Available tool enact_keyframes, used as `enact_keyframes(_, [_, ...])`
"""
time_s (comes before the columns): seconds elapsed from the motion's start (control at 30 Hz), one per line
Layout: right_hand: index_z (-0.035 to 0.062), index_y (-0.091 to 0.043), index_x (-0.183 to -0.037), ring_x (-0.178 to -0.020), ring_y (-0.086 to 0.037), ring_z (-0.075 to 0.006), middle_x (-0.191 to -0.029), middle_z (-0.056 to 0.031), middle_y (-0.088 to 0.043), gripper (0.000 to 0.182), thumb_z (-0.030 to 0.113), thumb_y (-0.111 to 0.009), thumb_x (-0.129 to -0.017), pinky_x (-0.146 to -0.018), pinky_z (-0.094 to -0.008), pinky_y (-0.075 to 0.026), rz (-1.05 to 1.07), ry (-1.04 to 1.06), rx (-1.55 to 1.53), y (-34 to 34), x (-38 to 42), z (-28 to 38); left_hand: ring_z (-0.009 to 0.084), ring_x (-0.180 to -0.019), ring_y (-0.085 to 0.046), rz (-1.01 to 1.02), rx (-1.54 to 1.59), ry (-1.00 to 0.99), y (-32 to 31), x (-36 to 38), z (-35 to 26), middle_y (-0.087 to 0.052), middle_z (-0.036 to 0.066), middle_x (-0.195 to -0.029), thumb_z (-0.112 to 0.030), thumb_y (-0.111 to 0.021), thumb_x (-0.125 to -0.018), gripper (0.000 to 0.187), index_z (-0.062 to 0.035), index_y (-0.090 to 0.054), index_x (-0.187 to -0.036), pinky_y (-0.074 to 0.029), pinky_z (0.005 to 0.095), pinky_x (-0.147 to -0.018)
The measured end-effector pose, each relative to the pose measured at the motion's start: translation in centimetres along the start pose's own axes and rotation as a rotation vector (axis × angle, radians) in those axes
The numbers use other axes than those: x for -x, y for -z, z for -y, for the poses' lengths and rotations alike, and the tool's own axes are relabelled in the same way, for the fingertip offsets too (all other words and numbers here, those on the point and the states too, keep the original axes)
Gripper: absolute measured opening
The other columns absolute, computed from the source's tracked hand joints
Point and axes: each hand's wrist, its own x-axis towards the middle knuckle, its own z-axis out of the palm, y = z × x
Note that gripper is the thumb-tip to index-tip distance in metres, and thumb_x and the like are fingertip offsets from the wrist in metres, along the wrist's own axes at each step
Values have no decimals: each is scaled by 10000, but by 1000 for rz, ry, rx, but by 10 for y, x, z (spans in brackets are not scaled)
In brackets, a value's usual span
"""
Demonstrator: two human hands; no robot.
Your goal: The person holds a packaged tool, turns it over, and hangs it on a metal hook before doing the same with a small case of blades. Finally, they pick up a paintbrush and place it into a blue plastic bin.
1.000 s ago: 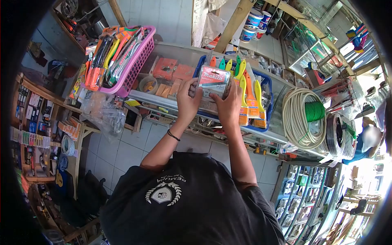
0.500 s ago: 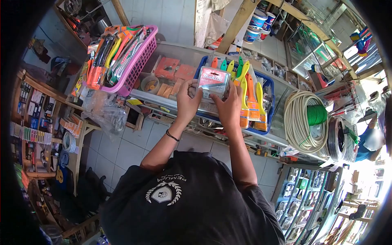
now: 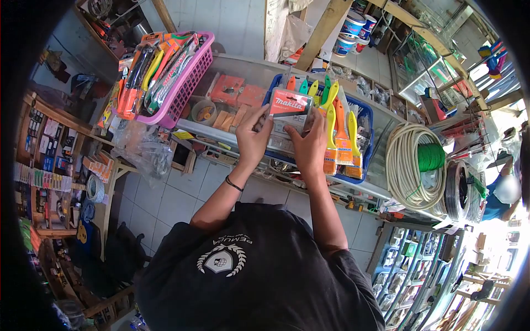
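Observation:
My left hand [image 3: 253, 138] and my right hand [image 3: 310, 142] both grip a clear plastic pack with a red branded card [image 3: 290, 105], held upright over the glass counter [image 3: 232, 71]. The left hand has its left edge, the right hand its right edge and lower part. Just behind the pack stands a blue basket [image 3: 364, 118] of paint brushes with orange, yellow and green handles [image 3: 335, 129]. A black band sits on my left wrist.
A pink basket [image 3: 185, 83] of packaged cutters and pliers rests on the counter's left end. Coiled white hose [image 3: 406, 160] and green cord lie to the right. Shelves of small goods line the left wall. A person in blue [image 3: 499, 196] stands at far right.
The pack's red top has tilted a little further away from me; both hands keep hold and stay in nearly the same place.

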Motion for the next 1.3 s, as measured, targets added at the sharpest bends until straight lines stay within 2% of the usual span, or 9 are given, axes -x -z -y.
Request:
enact_keyframes(0.07, [-21, -522, -1266, -930, -601, -223, -1026, -118, -598, 501, 84, -818, -875, -837, -356, -510, 41, -133, -276, 4, -4, 6, 65, -804, -610, -16, 129, 173, 0, 0, 6, -712, 34, -972, -42, -658, -998, 235, 19, -709, -1220, -480, 223, -720])
enact_keyframes(0.17, [-12, -562, -1087, -791, -493, -129, -862, -46, -558, 260, 118, -742, -954, -711, -304, -454, 209, -176, -227, 17, -18, 4, 64, -862, -645, 40, 296, 248, 2, -6, 0, -726, 23, -969, -77, -631, -1034, 189, 24, -699, -1178, -501, 235, -769])
enact_keyframes(0.3, [-27, -553, -1016, -764, -465, -150, -813, -77, -535, 195, 162, -584, -1056, -712, -332, -446, 83, 5, -200, 6, -23, -17, 61, -903, -650, 178, 374, 336, 11, -15, 0, -724, 18, -1003, -139, -608, -1061, 219, 21, -693, -1184, -509, 244, -792])
enact_keyframes(0.37, [-32, -568, -1050, -801, -513, -169, -849, -110, -574, 200, 163, -532, -1078, -759, -345, -466, 59, -1, -203, 4, -21, -17, 52, -912, -641, 262, 488, 490, 18, -19, 0, -716, 6, -1026, -163, -599, -1067, 206, -16, -695, -1177, -495, 225, -769])
enact_keyframes(0.57, [-31, -603, -1187, -938, -625, -220, -997, -172, -668, 252, 170, -478, -1100, -882, -350, -490, 107, -49, -263, 8, -23, -15, 26, -762, -540, 526, 750, 581, 43, -32, 35, -724, -7, -988, -175, -650, -1042, 230, -28, -711, -1208, -401, 194, -647])
enact_keyframes(0.97, [-36, -609, -1199, -943, -659, -276, -1015, -207, -688, 236, 140, -502, -1083, -888, -372, -504, 91, -47, -199, 3, -24, -21, 27, -676, -486, 531, 620, 469, 38, -36, 42, -682, -27, -916, -198, -618, -1064, 231, -13, -704, -1173, -351, 189, -573])
enact_keyframes(1.07, [-36, -612, -1199, -939, -664, -282, -1017, -212, -690, 235, 140, -514, -1079, -880, -376, -508, 72, -45, -177, 4, -23, -15, 30, -678, -505, 391, 613, 559, 33, -32, 22, -680, -20, -904, -245, -619, -1069, 252, -24, -709, -1151, -363, 193, -578])
enact_keyframes(1.17, [-33, -616, -1198, -942, -667, -280, -1017, -212, -692, 232, 141, -527, -1073, -875, -379, -510, 50, -40, -187, 0, -23, -22, 26, -722, -548, 289, 386, 398, 19, -24, 7, -686, -22, -916, -267, -613, -1073, 261, -32, -714, -1123, -412, 200, -629])
enact_keyframes(1.3, [-35, -620, -1178, -941, -684, -303, -1006, -225, -695, 221, 138, -538, -1066, -867, -392, -516, 42, -60, -182, 1, -20, -14, 39, -861, -600, 363, 524, 532, 29, -28, 25, -698, -30, -948, -271, -596, -1080, 285, -10, -708, -1062, -476, 235, -764])
